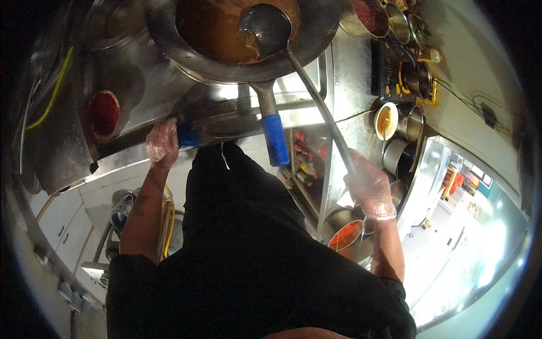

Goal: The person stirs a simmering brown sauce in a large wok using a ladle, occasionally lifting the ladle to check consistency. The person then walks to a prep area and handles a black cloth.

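Observation:
My right hand, in a clear plastic glove, grips the end of a long metal ladle handle. The dark bowl of the ladle sits in a wok that holds brown liquid. A blue-sleeved wok handle points toward me with no hand on it. My left hand, gloved too, is curled at the stove's front edge. Right beside it is a second blue piece, perhaps a grip; whether my fingers hold it is unclear.
A round red-topped item sits on the steel surface at left. To the right stand a white bowl of orange-yellow liquid, a metal pot and several other containers. A pot with red-orange contents is lower right. Bottles fill a shelf below.

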`<state>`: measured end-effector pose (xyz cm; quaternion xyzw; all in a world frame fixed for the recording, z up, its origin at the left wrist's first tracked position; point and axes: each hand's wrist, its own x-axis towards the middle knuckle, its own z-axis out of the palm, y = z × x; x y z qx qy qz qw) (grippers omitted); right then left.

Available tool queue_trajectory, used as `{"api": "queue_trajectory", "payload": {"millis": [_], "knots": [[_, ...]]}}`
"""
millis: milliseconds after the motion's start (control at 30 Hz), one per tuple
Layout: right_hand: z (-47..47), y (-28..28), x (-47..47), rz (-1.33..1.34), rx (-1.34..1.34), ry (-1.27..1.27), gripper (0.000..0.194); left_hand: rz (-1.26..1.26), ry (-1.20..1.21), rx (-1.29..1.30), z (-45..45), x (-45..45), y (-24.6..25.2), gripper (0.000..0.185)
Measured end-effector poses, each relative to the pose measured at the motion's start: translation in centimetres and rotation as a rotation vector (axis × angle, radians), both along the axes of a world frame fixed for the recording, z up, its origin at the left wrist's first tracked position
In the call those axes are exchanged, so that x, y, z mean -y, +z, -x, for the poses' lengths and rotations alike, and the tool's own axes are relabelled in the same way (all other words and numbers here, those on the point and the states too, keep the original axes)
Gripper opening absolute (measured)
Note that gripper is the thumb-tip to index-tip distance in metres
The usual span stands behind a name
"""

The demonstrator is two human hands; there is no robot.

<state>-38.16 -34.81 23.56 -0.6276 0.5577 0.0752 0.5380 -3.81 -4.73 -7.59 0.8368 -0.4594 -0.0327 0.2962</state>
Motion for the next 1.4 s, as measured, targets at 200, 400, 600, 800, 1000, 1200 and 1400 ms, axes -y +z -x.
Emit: {"api": "queue_trajectory", "payload": {"millis": [200, 400, 600, 800, 1000, 1200, 1400], "knots": [[-0.3, 0.4, 0.1, -0.061, -0.068, 0.035, 0.055, -0.025, -0.014, 0.02, -0.1, 0.0, 0.1, 0.024], [0.6, 0.6, 0.2, 0.007, -0.017, 0.185, 0.056, -0.05, -0.009, 0.031, -0.1, -0.2, -0.1, 0.024], [0.9, 0.3, 0.2, 0.207, 0.054, 0.413, 0.054, -0.028, 0.016, 0.036, 0.1, -0.1, 0.0, 0.026], [0.3, 0.4, 0.1, 0.349, 0.0, 0.612, 0.047, -0.036, 0.051, 0.022, 0.1, -0.1, -0.1, 0.027], [0.1, 0.8, 0.0, 0.384, 0.009, 0.666, 0.045, -0.016, 0.037, 0.03, 0.1, -0.2, -0.4, 0.029], [-0.3, 0.9, -0.8, 0.361, 0.021, 0.621, 0.046, -0.032, 0.044, 0.032, 0.1, -0.3, -0.2, 0.028], [-1.2, 0.5, -1.9, 0.022, 0.043, 0.29, 0.053, 0.0, 0.057, -0.036, 0.2, -0.1, 0.3, 0.023]]}}
